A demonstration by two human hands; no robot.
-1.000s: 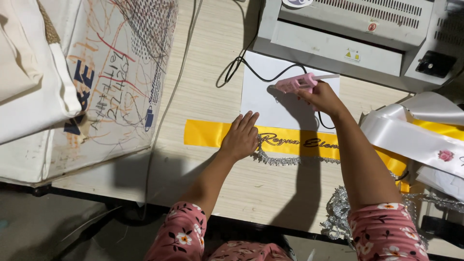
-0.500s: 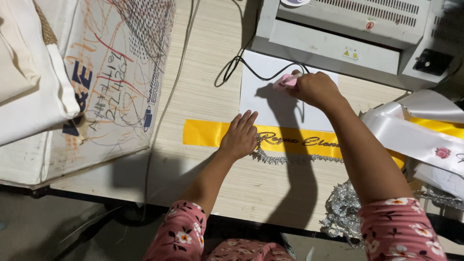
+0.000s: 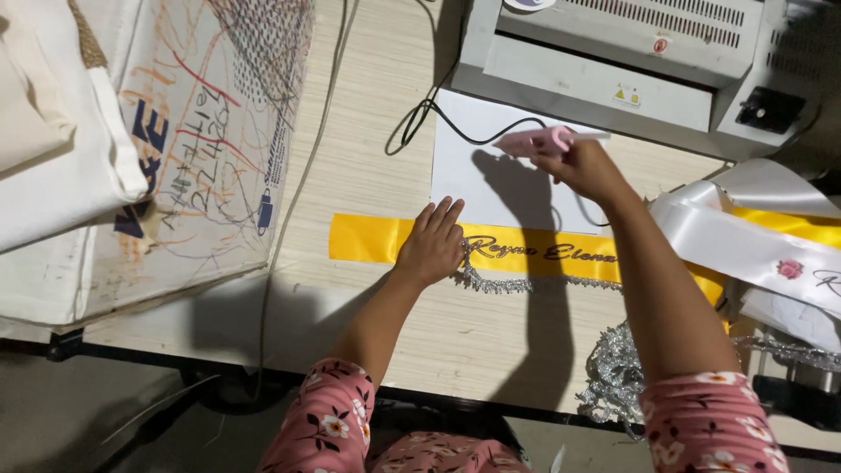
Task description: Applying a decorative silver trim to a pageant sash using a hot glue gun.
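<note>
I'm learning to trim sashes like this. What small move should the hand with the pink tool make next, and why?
Probably bring the right hand and its pink tool down to the silver trim. The left hand already pins the yellow ribbon flat where the trim begins, while the tool hovers over the white sheet.

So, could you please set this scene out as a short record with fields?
Left hand: left hand pressed flat on the yellow ribbon
Right hand: right hand holding a pink tool, raised over the white sheet
Trim: silver trim along the ribbon's lower edge
Behind: grey machine
Surface: wooden table
</note>
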